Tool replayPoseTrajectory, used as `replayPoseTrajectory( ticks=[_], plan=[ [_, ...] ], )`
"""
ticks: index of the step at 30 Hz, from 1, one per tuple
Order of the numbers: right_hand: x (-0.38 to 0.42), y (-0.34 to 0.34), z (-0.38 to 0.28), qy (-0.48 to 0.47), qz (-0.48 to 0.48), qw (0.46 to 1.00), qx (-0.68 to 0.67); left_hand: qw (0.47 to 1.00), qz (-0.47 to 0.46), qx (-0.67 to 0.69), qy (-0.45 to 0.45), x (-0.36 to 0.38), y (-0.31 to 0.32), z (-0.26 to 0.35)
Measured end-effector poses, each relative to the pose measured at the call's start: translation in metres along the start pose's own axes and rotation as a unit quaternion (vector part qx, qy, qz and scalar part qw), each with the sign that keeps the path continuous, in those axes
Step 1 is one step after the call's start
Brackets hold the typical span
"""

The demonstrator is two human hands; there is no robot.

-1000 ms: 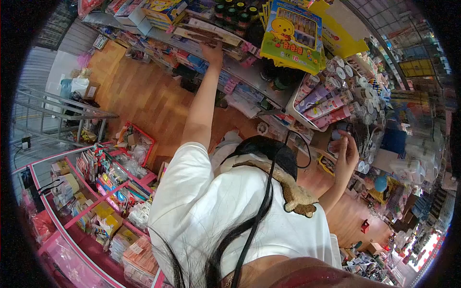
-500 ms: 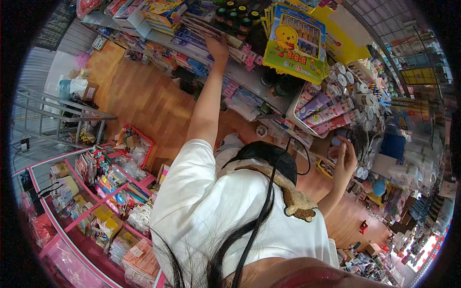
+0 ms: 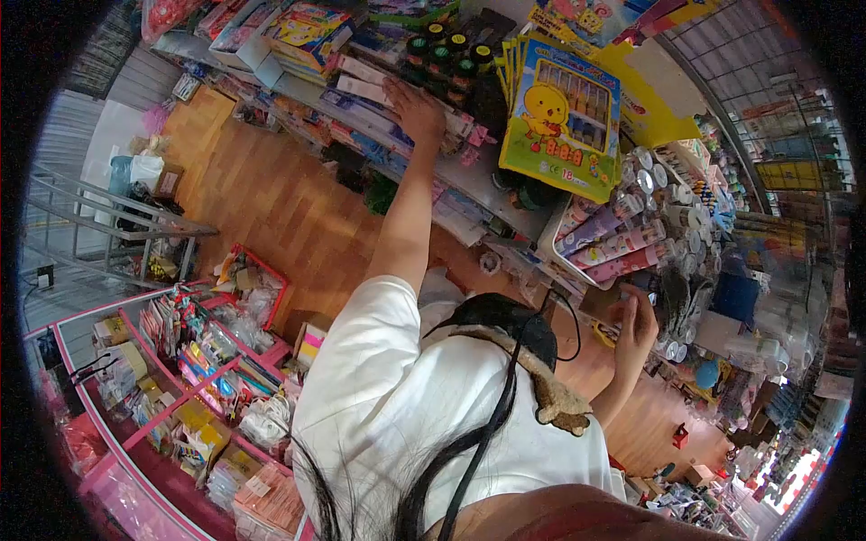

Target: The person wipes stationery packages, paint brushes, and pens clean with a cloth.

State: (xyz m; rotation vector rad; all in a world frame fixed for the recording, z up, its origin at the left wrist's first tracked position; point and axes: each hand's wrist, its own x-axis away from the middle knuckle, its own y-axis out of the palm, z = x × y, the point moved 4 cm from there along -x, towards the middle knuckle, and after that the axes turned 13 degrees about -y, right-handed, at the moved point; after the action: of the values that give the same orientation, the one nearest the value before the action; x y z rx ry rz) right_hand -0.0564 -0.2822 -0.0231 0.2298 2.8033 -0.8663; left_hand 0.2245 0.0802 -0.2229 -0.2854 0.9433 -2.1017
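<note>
My left hand (image 3: 417, 114) lies over a row of flat, slim packages (image 3: 363, 83) on the shelf, fingers stretched out and touching their tops. What is under the palm is hidden. To its right stand dark jars with green and yellow lids (image 3: 451, 59). My right hand (image 3: 635, 326) hangs beside the front corner of a white tray (image 3: 552, 248), its fingers loosely bent and nothing visible in them. Printed cylindrical tubes (image 3: 622, 243) in pink and purple lie in that tray. Between the hands, yellow chick-printed sets (image 3: 564, 117) with clear windows lean in a stack.
A pink-framed display case (image 3: 135, 437) with divided compartments stands at lower left, full of small packaged goods. Metal railings (image 3: 117, 212) rise at the left. A red-edged basket (image 3: 262, 279) sits on the wooden floor (image 3: 271, 189). Wire grid racks line the right side.
My left hand has moved slightly right and down, spreading flatter over the packages. The right hand has lowered a little, its fingers more bent. The whole view has shifted slightly.
</note>
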Motion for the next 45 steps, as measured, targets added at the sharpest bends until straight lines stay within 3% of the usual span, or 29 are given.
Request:
replayPoseTrajectory(
  ticks=[4,9,13,16,17,19,22,24,33,36,42,45],
  plan=[
    [-0.006,0.013,-0.007,0.019,-0.005,1.000,-0.018,1.000,0.012,-0.021,0.002,0.002,0.004,-0.008],
    [-0.006,0.044,-0.011,0.070,-0.059,0.992,-0.091,0.994,-0.015,0.103,0.015,0.003,0.003,-0.013],
    [-0.025,0.122,-0.034,-0.051,-0.222,0.969,-0.096,0.983,-0.077,0.167,0.008,0.011,-0.011,-0.010],
    [-0.057,0.199,-0.044,-0.209,-0.260,0.941,-0.048,0.953,-0.099,0.275,0.085,0.005,-0.007,-0.023],
    [-0.070,0.226,-0.042,-0.237,-0.274,0.931,-0.044,0.950,-0.121,0.272,0.100,0.003,-0.007,-0.028],
    [-0.096,0.287,-0.021,-0.324,-0.196,0.925,0.037,0.941,-0.160,0.266,0.131,-0.004,-0.009,-0.037],
    [-0.141,0.343,-0.004,-0.339,-0.227,0.895,0.180,0.987,-0.119,0.089,0.069,-0.013,-0.018,-0.048],
    [-0.154,0.368,0.011,-0.331,-0.244,0.883,0.228,0.984,-0.137,0.075,0.079,-0.024,-0.024,-0.053],
    [-0.144,0.388,0.026,-0.315,-0.248,0.875,0.271,0.977,-0.186,-0.029,0.101,-0.039,-0.015,-0.060],
    [-0.147,0.384,0.023,-0.314,-0.250,0.881,0.252,0.983,-0.110,-0.073,0.129,-0.034,-0.023,-0.053],
    [-0.146,0.375,0.013,-0.344,-0.233,0.866,0.277,0.995,-0.057,-0.011,0.084,-0.019,-0.048,-0.054],
    [-0.140,0.373,0.013,-0.340,-0.197,0.882,0.260,0.987,-0.090,0.117,0.057,-0.015,-0.043,-0.065]
  ],
)
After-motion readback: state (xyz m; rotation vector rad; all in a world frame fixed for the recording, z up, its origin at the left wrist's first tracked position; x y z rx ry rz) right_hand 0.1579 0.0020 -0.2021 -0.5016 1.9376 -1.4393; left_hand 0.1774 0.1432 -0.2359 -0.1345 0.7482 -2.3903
